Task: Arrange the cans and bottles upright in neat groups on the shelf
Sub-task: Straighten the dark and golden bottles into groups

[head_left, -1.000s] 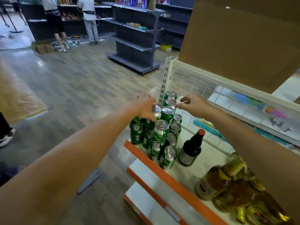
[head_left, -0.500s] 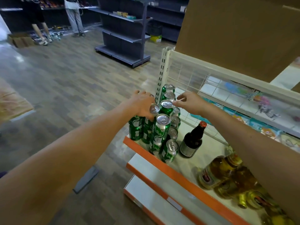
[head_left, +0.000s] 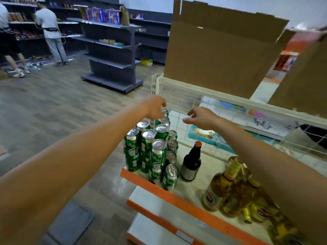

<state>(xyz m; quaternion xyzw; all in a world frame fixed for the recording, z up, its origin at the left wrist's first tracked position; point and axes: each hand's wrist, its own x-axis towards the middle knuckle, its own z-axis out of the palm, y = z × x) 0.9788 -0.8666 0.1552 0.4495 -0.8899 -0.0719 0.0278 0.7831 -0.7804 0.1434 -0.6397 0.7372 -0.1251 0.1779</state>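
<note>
presently finds the green cans [head_left: 152, 147] packed upright and stacked two high at the far left end of the shelf [head_left: 177, 198], close against the wire back [head_left: 184, 101]. notes one dark bottle [head_left: 191, 161] upright just right of them, and a cluster of yellow bottles [head_left: 235, 188] nearer and further right, crowded together, not all plainly upright.

cannot tell full from empty, so cannot judge the cans' weight. judges the thin walls easy to dent, the smooth printed sides slippery, and the upper tier prone to topple on a sideways knock. recommends taking hold round the side wall below the rim, not by the tab, and setting down straight. judges the glass bottles heavier, stiff and breakable; recommends gripping at the body or shoulder rather than the neck alone.

records the left hand [head_left: 155, 106] reaching far over the stack, arm stretched out, wrist bent down, fingers curled at the top of the farthest can [head_left: 165, 112]; cannot tell whether gripping or merely touching. records the right hand [head_left: 201, 118] hovering level with it, just right of the stack and clear of every can, fingers loosely curled and apart, holding nothing.
</note>
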